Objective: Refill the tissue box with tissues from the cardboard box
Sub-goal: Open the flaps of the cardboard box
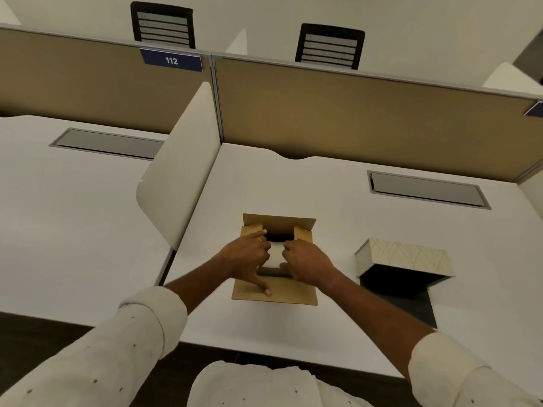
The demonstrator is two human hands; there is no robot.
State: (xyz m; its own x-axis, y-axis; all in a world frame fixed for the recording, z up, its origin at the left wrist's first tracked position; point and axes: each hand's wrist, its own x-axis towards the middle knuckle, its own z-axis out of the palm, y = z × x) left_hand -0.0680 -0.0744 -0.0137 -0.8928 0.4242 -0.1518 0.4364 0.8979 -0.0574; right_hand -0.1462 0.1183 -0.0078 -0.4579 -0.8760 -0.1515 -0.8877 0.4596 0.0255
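A brown cardboard box [293, 292] stands open on the white desk, its flaps folded out. A white stack of tissues [276, 255] shows inside it. My left hand [246, 257] grips the stack's left side, thumb resting on the near flap. My right hand [305, 264] grips the stack's right side. To the right lies the tissue box [408, 255], cream with a pale leaf pattern; its dark open side faces me and a dark flap [411, 304] lies flat on the desk.
The white desk [264, 330] has a grey cable hatch [426, 189] at the back right. A white divider panel [182, 168] stands to the left. A tan partition [352, 118] closes the back, with two black chairs behind it.
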